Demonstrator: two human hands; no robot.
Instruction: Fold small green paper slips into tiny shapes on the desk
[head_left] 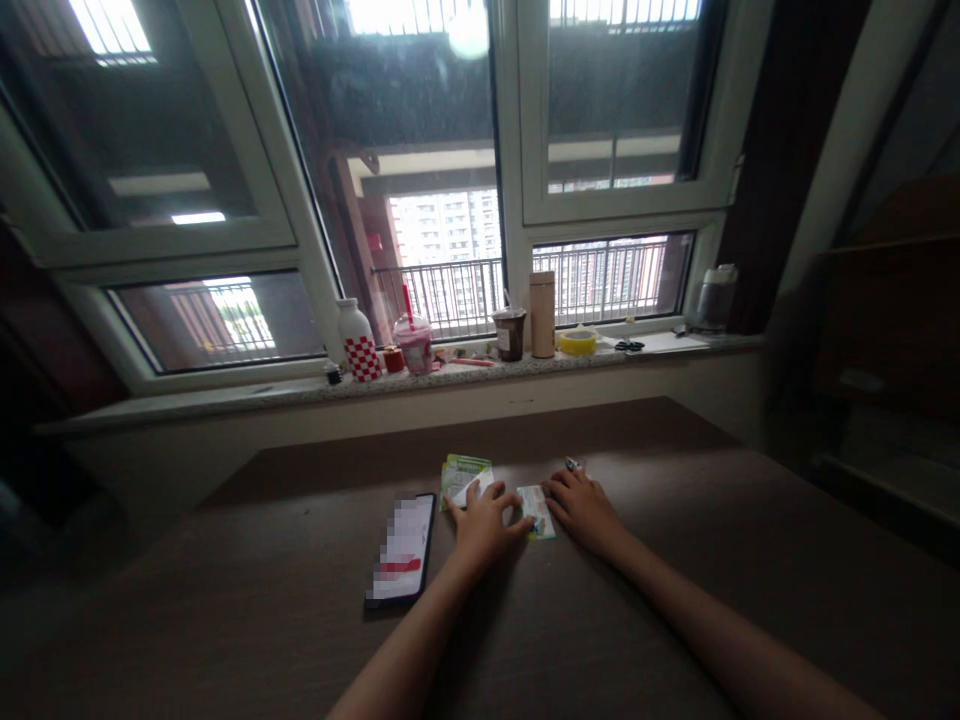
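One small printed card [537, 512], pale with coloured print, laid flat on the brown table [660, 620] between two bare hands. Its lower left part is met by the thumb of the left hand [486, 522]; that hand is held open, fingers spread over a group of green cards [466, 466], overlapped, with a white area showing under the fingertips. The right hand [585, 508] is rested palm down at the card's right edge, fingers bent; whether anything is gripped by it cannot be told. One small object [573, 464], partly hidden, just beyond the right fingers. One phone [405, 550], screen lit and partly blurred, placed left of the left hand.

Ranged on the windowsill [292, 400], left to right: white bottle with red checks [360, 340]; pink drink cup [415, 348], red straw inserted; dark drink cup [510, 335]; tan flask [542, 315]; yellow tape roll [578, 345]; black-handled scissors [628, 347]; grey bottle [717, 298].
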